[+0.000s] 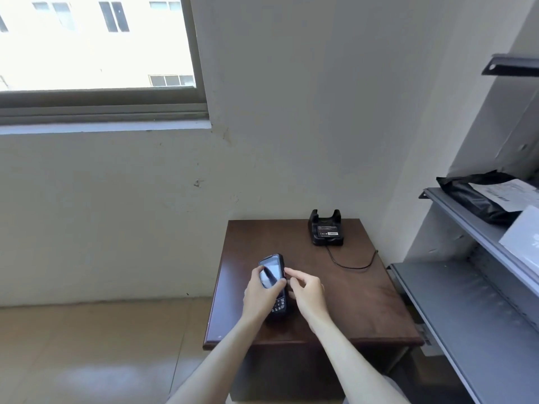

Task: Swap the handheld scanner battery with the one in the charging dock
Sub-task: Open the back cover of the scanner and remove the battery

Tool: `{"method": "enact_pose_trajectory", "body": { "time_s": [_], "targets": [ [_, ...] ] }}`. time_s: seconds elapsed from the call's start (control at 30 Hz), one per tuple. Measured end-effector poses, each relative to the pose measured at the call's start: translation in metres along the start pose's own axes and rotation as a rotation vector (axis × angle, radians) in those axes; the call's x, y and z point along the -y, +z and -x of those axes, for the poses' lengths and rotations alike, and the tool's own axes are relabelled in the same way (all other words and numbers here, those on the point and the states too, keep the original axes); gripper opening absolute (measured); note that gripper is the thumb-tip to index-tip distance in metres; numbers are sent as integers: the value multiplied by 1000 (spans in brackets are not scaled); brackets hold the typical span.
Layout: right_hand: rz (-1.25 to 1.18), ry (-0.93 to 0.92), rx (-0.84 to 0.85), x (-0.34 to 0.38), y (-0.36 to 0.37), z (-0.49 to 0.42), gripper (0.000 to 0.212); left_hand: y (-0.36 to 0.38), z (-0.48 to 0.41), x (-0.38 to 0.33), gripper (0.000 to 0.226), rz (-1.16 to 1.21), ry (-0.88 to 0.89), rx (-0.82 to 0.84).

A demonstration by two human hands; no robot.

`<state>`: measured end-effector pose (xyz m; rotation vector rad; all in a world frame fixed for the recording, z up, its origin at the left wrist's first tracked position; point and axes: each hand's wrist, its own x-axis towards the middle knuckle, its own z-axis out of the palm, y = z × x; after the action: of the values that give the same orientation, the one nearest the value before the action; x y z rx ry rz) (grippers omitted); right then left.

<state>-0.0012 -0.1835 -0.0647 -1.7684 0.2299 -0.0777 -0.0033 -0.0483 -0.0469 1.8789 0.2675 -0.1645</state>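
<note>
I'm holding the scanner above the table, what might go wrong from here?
The scanner is held above the table by the left hand while the right hand works at its side; it may slip. The charging dock has a loose cable that a reaching arm might snag.

Two bare forearms enter from the bottom centre of the frame and run up toward the middle, narrowing to slim wrists. No sleeve, cuff, watch, bracelet or glove shows on either arm along the whole visible length. The left hand [260, 295] sits just left of centre, the right hand [306, 290] just beside it to the right. Both have slender fingers with short, plain nails, and no rings can be made out. At the bottom edge, near the right forearm, a small patch of pale grey fabric shows.
</note>
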Motion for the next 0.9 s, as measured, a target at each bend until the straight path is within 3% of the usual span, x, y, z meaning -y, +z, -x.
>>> {"method": "enact_pose_trajectory", "body": {
  "time_s": [0.2, 0.33, 0.5, 0.77, 0.9],
  "targets": [
    [-90, -50, 12, 17, 3, 16, 41, 0, 9, -6, 70, 65, -15, 23],
    [-123, -73, 62, 19, 5, 18, 42, 0, 9, -2, 43, 158, 3, 67],
    [-77, -104, 28, 20, 1, 25, 29, 0, 11, -4, 13, 178, 65, 44],
    [-250, 89, 102, 10, -2, 26, 22, 2, 9, 3, 6, 253, 86, 15],
    [-270, 107, 75, 6, -2, 23, 24, 2, 2, 10, 26, 268, 86, 2]
  ]
}}
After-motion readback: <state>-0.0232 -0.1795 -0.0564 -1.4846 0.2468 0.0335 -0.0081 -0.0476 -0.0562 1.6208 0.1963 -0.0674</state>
